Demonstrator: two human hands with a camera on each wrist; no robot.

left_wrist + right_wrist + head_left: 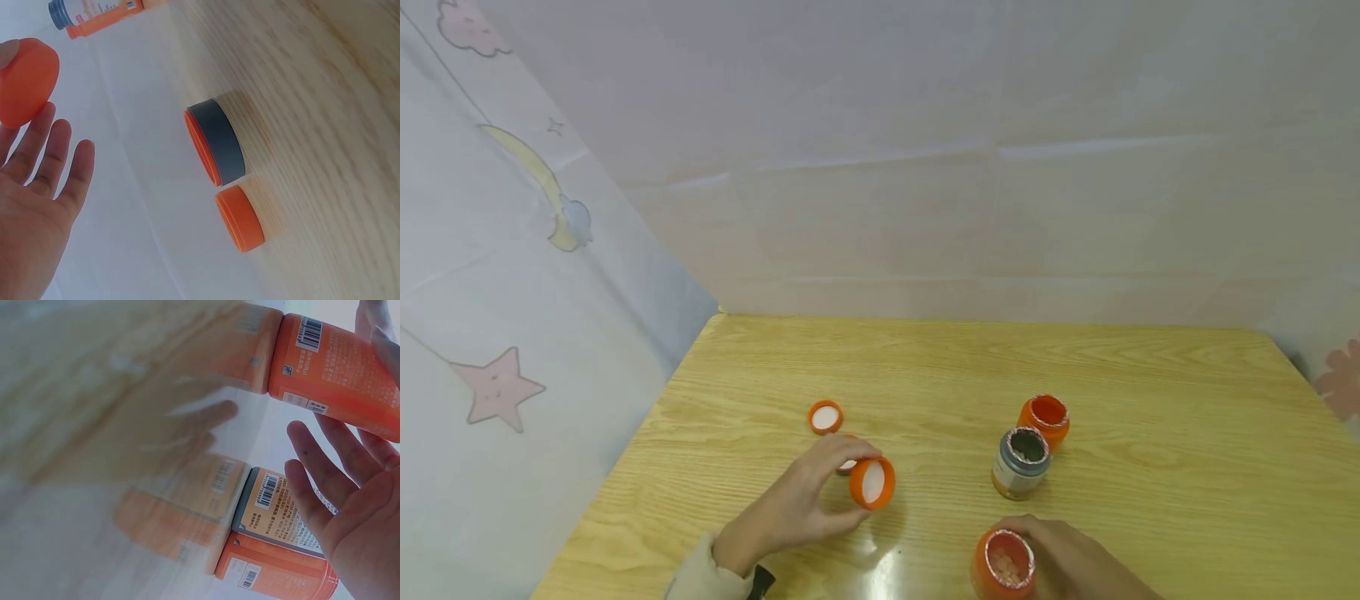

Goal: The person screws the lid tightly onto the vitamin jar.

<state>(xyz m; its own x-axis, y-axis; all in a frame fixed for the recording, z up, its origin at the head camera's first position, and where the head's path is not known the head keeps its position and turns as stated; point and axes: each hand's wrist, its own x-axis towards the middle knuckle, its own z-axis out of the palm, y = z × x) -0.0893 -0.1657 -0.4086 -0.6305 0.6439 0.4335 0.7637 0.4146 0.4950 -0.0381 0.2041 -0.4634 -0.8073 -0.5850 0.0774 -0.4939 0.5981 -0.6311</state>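
Note:
My left hand (793,508) pinches an orange cap (873,483) between thumb and fingertips, its white inner liner facing the head camera. Around an open orange bottle (982,573) at the near edge of the head view, my right hand (1067,550) curls its thumb and fingers. Pale tablets lie inside that bottle. Beyond it stand a grey-shouldered open bottle (1017,479), also with pale pieces inside, and another open orange bottle (1054,432). Past my left hand lie an orange cap (825,417) and a dark grey cap (224,140), the grey one partly hidden in the head view.
The bottles and caps are on a glossy wood-grain table (925,375). A pale sheet (880,217) hangs along its far edge, and a printed sheet (572,317) hangs at the left. Something small and black (762,582) shows by the left sleeve.

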